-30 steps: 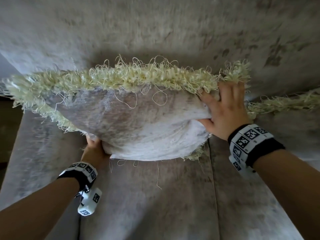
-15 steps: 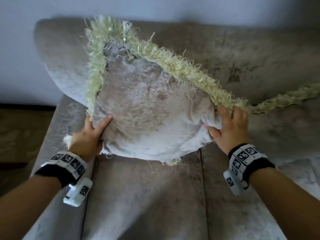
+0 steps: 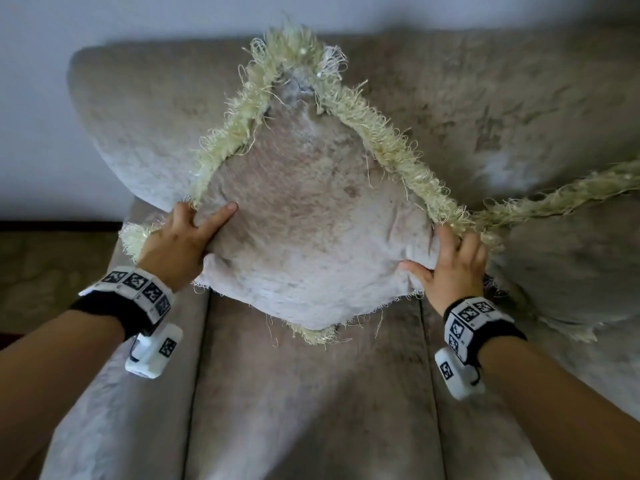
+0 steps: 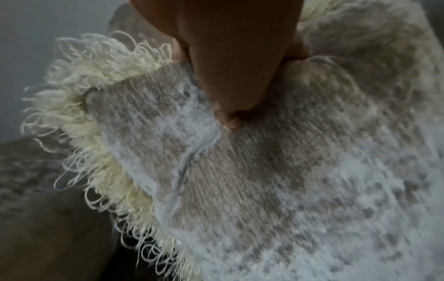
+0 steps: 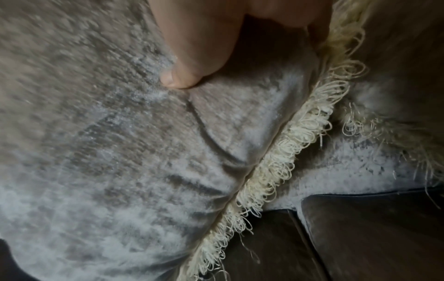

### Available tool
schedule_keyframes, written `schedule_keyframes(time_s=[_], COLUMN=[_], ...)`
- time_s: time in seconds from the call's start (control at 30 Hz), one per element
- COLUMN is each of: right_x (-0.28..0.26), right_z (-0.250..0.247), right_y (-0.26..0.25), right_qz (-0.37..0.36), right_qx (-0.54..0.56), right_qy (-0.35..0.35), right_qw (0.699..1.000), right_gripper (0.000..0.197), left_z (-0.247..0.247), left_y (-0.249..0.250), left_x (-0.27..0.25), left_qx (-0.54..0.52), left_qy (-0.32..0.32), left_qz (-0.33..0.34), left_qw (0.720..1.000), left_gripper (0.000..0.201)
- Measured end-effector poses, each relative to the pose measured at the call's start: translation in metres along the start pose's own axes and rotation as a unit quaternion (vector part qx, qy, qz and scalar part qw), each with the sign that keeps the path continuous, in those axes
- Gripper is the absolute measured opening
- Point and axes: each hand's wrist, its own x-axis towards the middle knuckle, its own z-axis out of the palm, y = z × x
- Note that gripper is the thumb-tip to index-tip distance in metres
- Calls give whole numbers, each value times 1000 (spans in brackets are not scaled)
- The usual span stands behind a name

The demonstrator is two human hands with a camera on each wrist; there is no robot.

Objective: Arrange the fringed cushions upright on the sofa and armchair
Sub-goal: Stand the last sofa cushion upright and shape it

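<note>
A grey velvet cushion (image 3: pixel 311 216) with a cream fringe stands on one corner against the sofa's backrest (image 3: pixel 145 109), like a diamond. My left hand (image 3: pixel 188 230) grips its left corner, thumb on the front face, fingers behind. My right hand (image 3: pixel 450 258) grips the right corner at the fringe. The left wrist view shows the cushion (image 4: pixel 264 180) with my thumb pressed into the fabric; the right wrist view shows the cushion (image 5: pixel 120 152) the same way. A second fringed cushion (image 3: pixel 571 258) leans against the backrest to the right, its fringe touching the first one's.
The grey sofa seat (image 3: pixel 304 403) runs below the cushion, with seams between its seat pads. The sofa's left armrest (image 3: pixel 114 393) is under my left forearm. A pale wall (image 3: pixel 52 98) lies behind, and a patterned floor (image 3: pixel 45 271) at the left.
The cushion has turned from lying flat and wide to standing on one corner against the backrest. My left hand has moved from underneath it up to its left corner.
</note>
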Motion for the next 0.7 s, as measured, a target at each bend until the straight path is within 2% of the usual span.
schedule_keyframes(time_s=[0.13, 0.2, 0.3, 0.4, 0.5, 0.6, 0.7], right_x=[6, 4, 0, 9, 30, 42, 41], right_z=[4, -2, -17, -26, -26, -17, -8], right_y=[3, 0, -12, -30, -44, -47, -49], right_qz=[23, 23, -52, -117, -104, -107, -112], right_qx=[-10, 1, 14, 16, 29, 32, 38], right_qy=[-29, -25, 5, -13, -83, -81, -62], right_qw=[999, 999, 999, 993, 991, 991, 991], right_gripper=[89, 95, 103, 105, 112, 117, 120], left_z=[12, 11, 3, -4, -5, -4, 0], left_y=[0, -3, -9, -9, -8, -7, -4], left_x=[2, -2, -11, -9, 7, 26, 35], left_qx=[-23, -26, -27, -69, -113, -157, -162], left_qy=[-8, 15, 65, 79, 14, -95, -98], left_qz=[-27, -37, -23, 22, 48, 1, -16], left_qw=[999, 999, 997, 994, 992, 983, 982], left_gripper=[101, 97, 84, 81, 96, 120, 115])
